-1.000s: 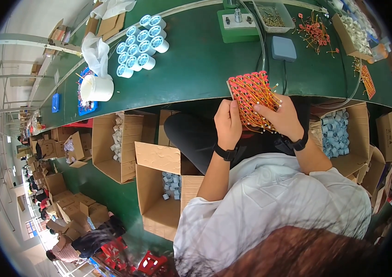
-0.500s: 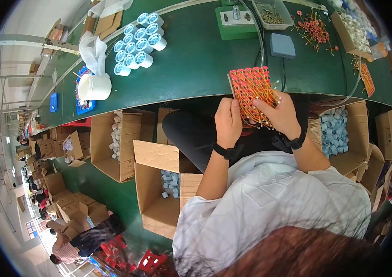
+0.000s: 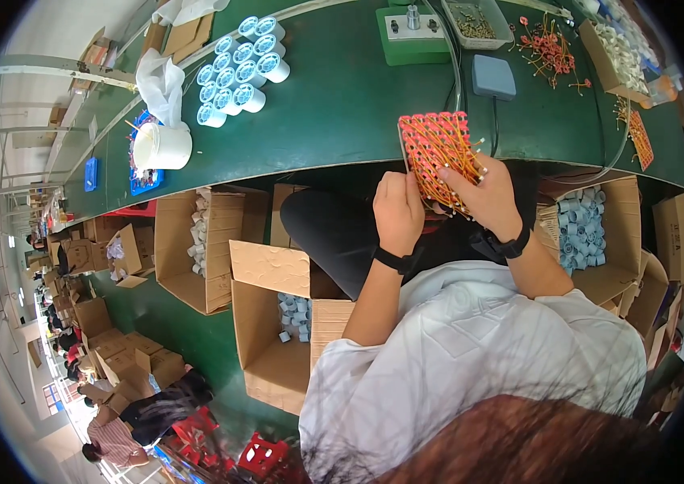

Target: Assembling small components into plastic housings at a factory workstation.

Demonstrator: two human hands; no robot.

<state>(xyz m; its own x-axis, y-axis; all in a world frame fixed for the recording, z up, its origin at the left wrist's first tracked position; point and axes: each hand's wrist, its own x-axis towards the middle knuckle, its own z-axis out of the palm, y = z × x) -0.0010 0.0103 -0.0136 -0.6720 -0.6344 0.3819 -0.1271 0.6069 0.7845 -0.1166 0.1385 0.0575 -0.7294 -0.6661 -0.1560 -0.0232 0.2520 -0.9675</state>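
Note:
Over my lap, at the front edge of the green workbench, I hold a red circuit board panel (image 3: 432, 133) covered with orange wires. Its far edge overlaps the bench, and its lower part is partly hidden by my hands. My left hand (image 3: 398, 214) is closed at the panel's left edge, thumb against it. On the right side my right hand (image 3: 488, 198) grips the panel, its thumb lying across the wires and its other fingers mostly out of sight. The wires' pale ends stick out near that thumb.
On the green workbench (image 3: 318, 105) stand several blue-white cups (image 3: 247, 73), a white bucket (image 3: 166, 147), a green fixture (image 3: 413, 50), a grey-blue box (image 3: 493, 77) and loose red wired boards (image 3: 547, 52). Below, cardboard boxes (image 3: 273, 379) hold blue and white parts. Another person (image 3: 116, 440) is at far left.
The whole view has shifted very slightly. The panel has risen a touch toward the bench in my hands, and both hands keep their hold.

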